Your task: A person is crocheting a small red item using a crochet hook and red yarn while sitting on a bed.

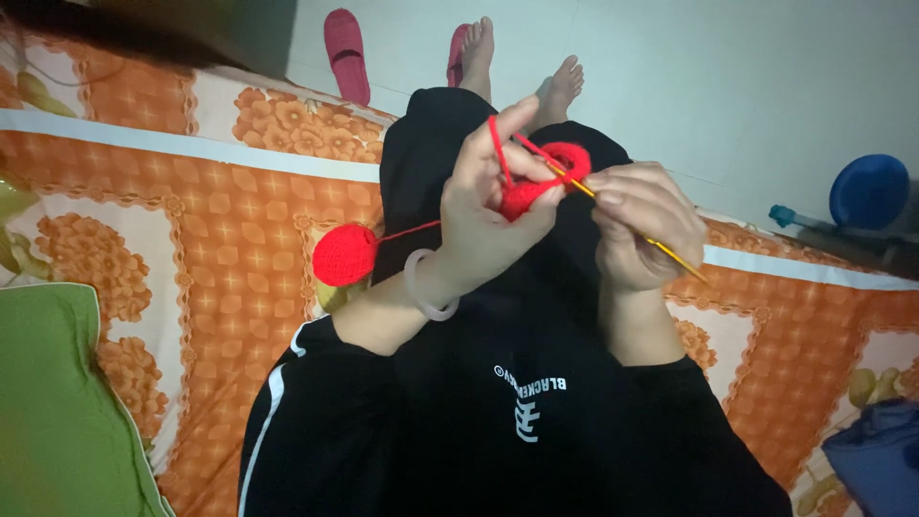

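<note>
- two hands at work over the lap.
- left hand [488,215]: closed on red crochet piece [541,182], yarn strand [496,148] over raised forefinger.
- right hand [643,225]: pinched shut around yellow crochet hook [661,246], tip in the piece.
- red yarn ball [345,254]: on orange floral sheet [230,258], beside left wrist.
- pink slippers [347,53]: on floor, by feet.

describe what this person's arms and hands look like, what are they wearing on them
Both forearms are bare, with black sleeves pushed up near the elbows. The left sleeve carries a white stripe. A pale, translucent bangle circles the left wrist. No rings or gloves show on either hand.
</note>
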